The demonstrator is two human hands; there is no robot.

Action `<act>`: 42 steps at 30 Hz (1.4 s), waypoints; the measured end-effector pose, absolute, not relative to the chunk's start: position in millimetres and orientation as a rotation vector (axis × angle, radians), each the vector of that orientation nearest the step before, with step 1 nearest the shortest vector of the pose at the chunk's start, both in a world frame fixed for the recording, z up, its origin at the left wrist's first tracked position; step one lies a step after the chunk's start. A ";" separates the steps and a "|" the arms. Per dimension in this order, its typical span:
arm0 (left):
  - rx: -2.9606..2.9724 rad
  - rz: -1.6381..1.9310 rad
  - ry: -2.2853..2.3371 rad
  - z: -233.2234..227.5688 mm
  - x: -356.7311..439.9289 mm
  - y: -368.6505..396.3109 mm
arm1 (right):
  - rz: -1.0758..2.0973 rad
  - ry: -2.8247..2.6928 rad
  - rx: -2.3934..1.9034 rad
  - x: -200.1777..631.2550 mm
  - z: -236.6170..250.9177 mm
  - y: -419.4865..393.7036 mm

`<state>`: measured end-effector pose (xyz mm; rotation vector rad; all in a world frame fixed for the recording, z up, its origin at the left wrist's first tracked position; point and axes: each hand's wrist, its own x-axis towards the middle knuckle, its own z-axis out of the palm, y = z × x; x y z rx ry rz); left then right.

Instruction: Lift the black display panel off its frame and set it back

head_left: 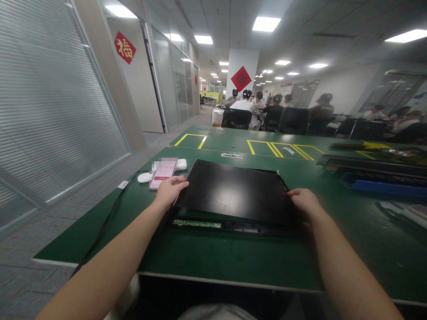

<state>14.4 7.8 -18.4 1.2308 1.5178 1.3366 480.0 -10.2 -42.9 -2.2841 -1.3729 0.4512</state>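
A flat black display panel [230,191] lies at a slant over a black frame [258,228] on the green table. My left hand [170,192] pinches the panel's left edge, thumb and fingers closed on it. At the opposite side, my right hand [305,202] grips the right edge, with some of its fingers hidden underneath. Below the panel's near edge shows a narrow green circuit board [196,224], set along the near side of the frame. The far right corner of the frame sticks out behind the panel.
A phone [163,174] and a white mouse [144,178] lie left of my left hand, with a black strap [111,213] nearby. Dark strips and a blue tray [380,184] occupy the right side. Yellow tape [260,142] marks the table's far part. Several people sit beyond.
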 end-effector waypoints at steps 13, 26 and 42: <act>1.769 1.093 1.796 -21.7 4.1 12.4 | 0.432 -1.376 -2.279 479.2 -41.8 -10.1; 1.774 1.051 1.740 -22.6 3.3 13.5 | 0.476 -1.364 -2.232 482.8 -45.3 -10.1; 1.984 0.950 1.677 -23.6 -2.5 13.6 | 0.542 -1.343 -2.177 489.7 -52.7 -6.4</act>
